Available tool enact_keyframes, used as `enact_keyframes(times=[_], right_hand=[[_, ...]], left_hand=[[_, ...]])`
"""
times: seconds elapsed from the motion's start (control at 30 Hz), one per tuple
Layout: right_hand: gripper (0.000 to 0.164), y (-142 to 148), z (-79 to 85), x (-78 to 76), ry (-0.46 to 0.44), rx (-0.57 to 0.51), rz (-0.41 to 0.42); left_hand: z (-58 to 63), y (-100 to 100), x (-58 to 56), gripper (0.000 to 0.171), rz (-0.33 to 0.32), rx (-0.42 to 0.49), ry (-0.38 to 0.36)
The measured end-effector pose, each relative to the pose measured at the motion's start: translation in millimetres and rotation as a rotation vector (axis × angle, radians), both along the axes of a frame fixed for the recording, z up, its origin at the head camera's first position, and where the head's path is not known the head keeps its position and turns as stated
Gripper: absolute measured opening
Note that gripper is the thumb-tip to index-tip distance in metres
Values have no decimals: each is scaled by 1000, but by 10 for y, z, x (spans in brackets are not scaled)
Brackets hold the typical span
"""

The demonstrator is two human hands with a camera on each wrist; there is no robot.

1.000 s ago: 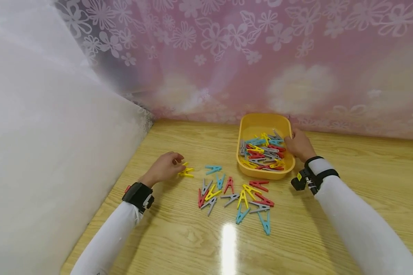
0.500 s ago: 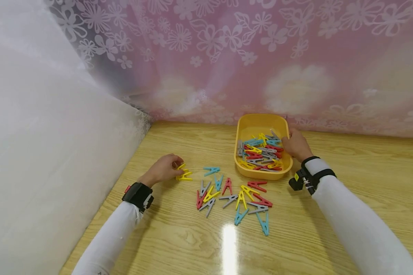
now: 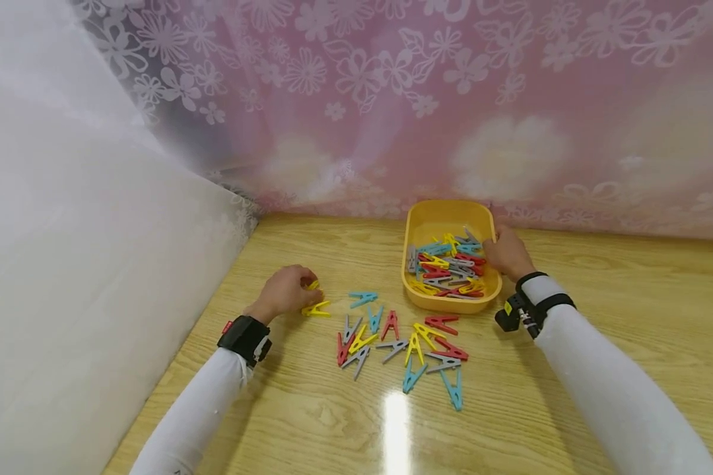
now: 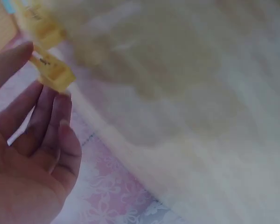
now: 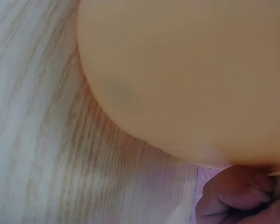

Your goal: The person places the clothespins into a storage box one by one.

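Observation:
In the head view my left hand is over the left part of the table, with a yellow clothespin at its fingertips. The left wrist view shows this clothespin pinched between thumb and fingers. Close by lies a second yellow clothespin, just below the fingers in the head view. My right hand grips the right rim of a yellow plastic basin, which contains many red, yellow, blue and grey clothespins. The right wrist view has the basin's outer wall with curled fingers at its edge.
Between the hands, loose clothespins are spread on the wooden table, among them a blue clothespin and a red clothespin. A pink floral curtain hangs behind the basin. White sheeting borders the left side.
My left fingers have closed on one yellow clothespin, and it now sits a little apart from the other. The right hand stays on the basin's rim; the head view has shifted slightly.

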State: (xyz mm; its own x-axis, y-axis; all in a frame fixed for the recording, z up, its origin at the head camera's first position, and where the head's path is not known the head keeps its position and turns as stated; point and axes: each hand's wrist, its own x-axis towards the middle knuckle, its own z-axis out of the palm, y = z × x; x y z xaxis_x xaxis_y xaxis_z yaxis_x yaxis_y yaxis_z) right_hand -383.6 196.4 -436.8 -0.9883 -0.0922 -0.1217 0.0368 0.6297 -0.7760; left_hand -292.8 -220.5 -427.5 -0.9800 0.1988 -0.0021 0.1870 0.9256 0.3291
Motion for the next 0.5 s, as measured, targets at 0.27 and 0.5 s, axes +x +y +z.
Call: enact_keyframes(times=[0.27, 0.5], right_hand=[[42, 6, 29, -2, -8, 9, -9], [43, -11, -5, -5, 12, -7, -18]], left_hand=[[370, 424, -241, 37, 45, 190, 101], [722, 1160, -527, 37, -75, 223, 143]])
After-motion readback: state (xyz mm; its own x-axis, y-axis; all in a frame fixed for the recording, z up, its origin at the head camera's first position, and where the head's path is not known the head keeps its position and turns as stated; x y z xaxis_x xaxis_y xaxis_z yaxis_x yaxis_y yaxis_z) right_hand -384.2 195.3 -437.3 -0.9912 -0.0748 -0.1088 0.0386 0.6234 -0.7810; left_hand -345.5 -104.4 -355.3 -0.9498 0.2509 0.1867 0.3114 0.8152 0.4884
